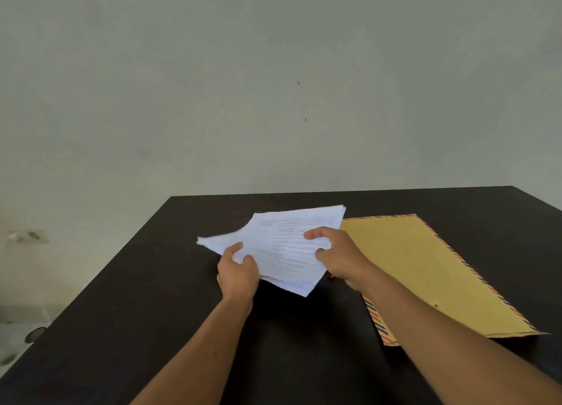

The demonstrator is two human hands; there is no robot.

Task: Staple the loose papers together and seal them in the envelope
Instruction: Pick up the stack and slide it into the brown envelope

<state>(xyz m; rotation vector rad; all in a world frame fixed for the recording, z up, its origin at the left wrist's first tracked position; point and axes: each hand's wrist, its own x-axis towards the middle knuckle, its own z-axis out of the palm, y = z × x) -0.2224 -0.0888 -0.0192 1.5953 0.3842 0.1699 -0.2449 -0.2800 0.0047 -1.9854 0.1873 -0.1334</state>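
Observation:
A stack of white printed papers (pixel 282 240) is held just above the black table (pixel 152 283), its sheets fanned slightly out of line. My left hand (pixel 238 272) grips the stack's near-left edge, thumb on top. My right hand (pixel 337 255) grips the right edge, thumb and fingers curled over the sheets. A large brown envelope (pixel 425 271) with a red and blue striped border lies flat on the table to the right, partly under my right forearm. No stapler is in view.
A pale wall stands behind the table's far edge. The table's left edge runs diagonally toward me, with light floor beyond it. Dark tabletop stretches in front of the papers between my forearms.

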